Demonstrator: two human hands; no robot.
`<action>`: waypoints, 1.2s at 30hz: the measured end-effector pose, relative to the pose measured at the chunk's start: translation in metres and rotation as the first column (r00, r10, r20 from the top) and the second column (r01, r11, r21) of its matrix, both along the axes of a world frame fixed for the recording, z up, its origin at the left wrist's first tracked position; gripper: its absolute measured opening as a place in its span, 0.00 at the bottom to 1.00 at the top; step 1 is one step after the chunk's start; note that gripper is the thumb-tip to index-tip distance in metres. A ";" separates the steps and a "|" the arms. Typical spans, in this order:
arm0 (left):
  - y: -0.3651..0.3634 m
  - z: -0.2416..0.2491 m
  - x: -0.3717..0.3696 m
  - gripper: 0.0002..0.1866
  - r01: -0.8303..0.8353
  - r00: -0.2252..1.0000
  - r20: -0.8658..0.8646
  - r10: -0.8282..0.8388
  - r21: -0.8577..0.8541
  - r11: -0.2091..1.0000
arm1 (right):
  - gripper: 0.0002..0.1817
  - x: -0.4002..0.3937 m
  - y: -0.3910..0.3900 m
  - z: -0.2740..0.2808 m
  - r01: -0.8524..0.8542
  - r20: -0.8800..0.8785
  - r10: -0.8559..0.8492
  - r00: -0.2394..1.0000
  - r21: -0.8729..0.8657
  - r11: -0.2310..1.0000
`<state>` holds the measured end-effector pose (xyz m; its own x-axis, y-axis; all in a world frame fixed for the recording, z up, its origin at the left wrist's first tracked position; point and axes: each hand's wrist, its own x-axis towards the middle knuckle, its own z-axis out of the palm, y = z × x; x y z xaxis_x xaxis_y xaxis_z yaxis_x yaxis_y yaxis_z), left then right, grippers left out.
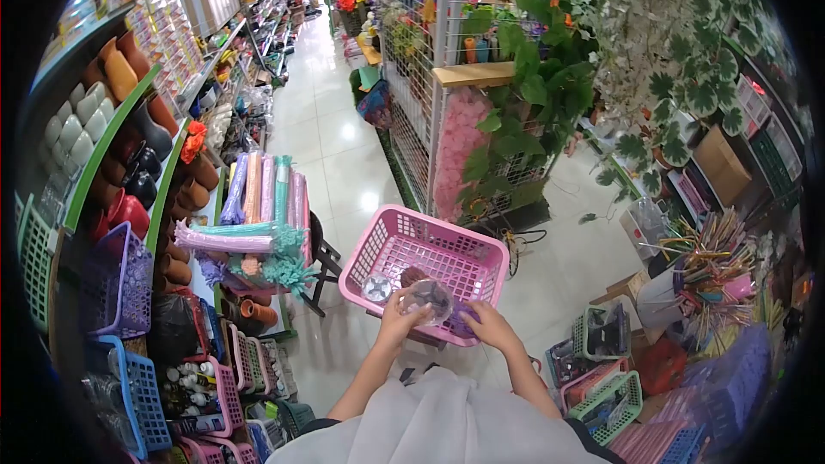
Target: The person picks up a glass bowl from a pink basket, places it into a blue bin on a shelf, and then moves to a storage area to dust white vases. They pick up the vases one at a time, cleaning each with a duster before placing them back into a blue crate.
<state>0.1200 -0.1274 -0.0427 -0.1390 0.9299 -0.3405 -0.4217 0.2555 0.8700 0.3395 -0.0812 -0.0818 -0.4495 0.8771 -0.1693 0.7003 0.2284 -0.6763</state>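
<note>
A pink plastic basket point(491, 251) with lattice sides stands in front of me. Over its near side, my left hand point(399, 320) is closed on a clear round container point(427, 301). My right hand point(487, 325) is at the basket's near right side, its fingers closed on something purple point(464, 316). In the basket, a small clear round item point(376, 287) lies at the left, and a dark brown item point(412, 276) lies behind the clear container. What the clear container holds cannot be made out.
Bundles of coloured stems point(268, 206) sit on a stool point(321, 266) at the left. Shelves of vases point(120, 73) line the left side. A white wire rack point(412, 112) with hanging leaves point(520, 77) stands ahead. Green baskets point(612, 408) sit at the lower right.
</note>
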 end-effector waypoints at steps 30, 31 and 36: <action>-0.392 0.051 -0.263 0.27 -0.852 0.326 -0.189 0.926 0.367 0.375 | 0.33 -0.476 -0.244 0.089 -0.981 -0.807 0.558 0.192 -0.182 0.074; -0.405 0.059 -0.267 0.27 -0.855 0.305 -0.197 0.932 0.373 0.359 | 0.33 -0.485 -0.254 0.093 -0.984 -0.812 0.558 0.173 -0.173 0.053; -0.438 0.109 -0.276 0.25 -0.799 0.303 -0.308 0.902 0.434 0.417 | 0.35 -0.508 -0.273 0.135 -0.997 -0.737 0.675 0.018 -0.067 -0.047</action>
<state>-0.1561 -0.5650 0.0667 -0.9619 0.2231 0.1584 0.1206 -0.1740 0.9773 -0.1689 -0.3540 0.0533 -0.8686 -0.4696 0.1584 -0.1607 -0.0355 -0.9864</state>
